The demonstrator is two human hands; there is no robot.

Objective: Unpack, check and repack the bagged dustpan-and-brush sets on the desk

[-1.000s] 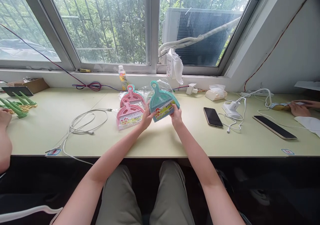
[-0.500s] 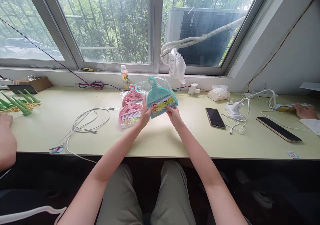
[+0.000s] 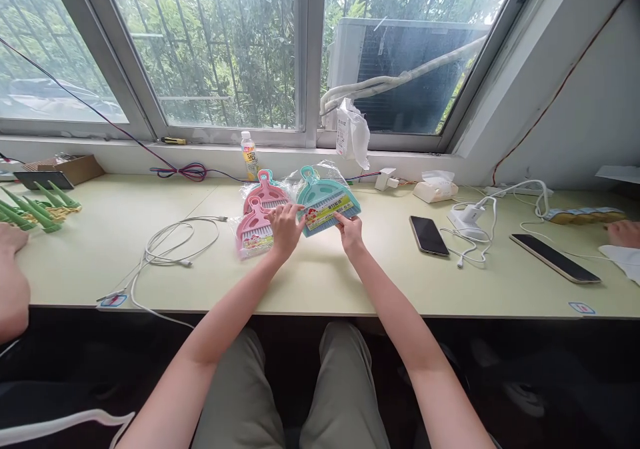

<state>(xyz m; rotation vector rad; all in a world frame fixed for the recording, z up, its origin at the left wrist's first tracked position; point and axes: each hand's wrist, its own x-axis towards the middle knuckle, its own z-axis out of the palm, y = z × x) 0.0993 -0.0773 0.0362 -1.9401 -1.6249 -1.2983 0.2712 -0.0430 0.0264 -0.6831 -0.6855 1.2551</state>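
Note:
In the head view, my right hand (image 3: 351, 232) pinches the lower right edge of a teal dustpan-and-brush set (image 3: 330, 199). The set is in clear plastic with a yellow label and is tilted, its handle up. At its left edge is my left hand (image 3: 286, 228), back up, fingers apart and slightly bent; the fingertips are close to the label, and whether they touch it I cannot tell. Beside and partly under that hand lies a pink dustpan-and-brush set (image 3: 255, 226) in plastic. Behind it is another pink set (image 3: 265, 192), with a bit of teal showing at its handle.
A drink bottle (image 3: 249, 156) stands by the window. White cables (image 3: 175, 239) lie on the left of the table (image 3: 320, 282). To the right are a phone (image 3: 429, 236), a charger (image 3: 467, 221), a tissue pack (image 3: 435, 188) and another phone (image 3: 553, 258). Other people's hands show at both sides.
My left hand has loosened from the teal set and turned back up, shifting slightly left. The teal set has sunk a little and tipped back, still in my right hand.

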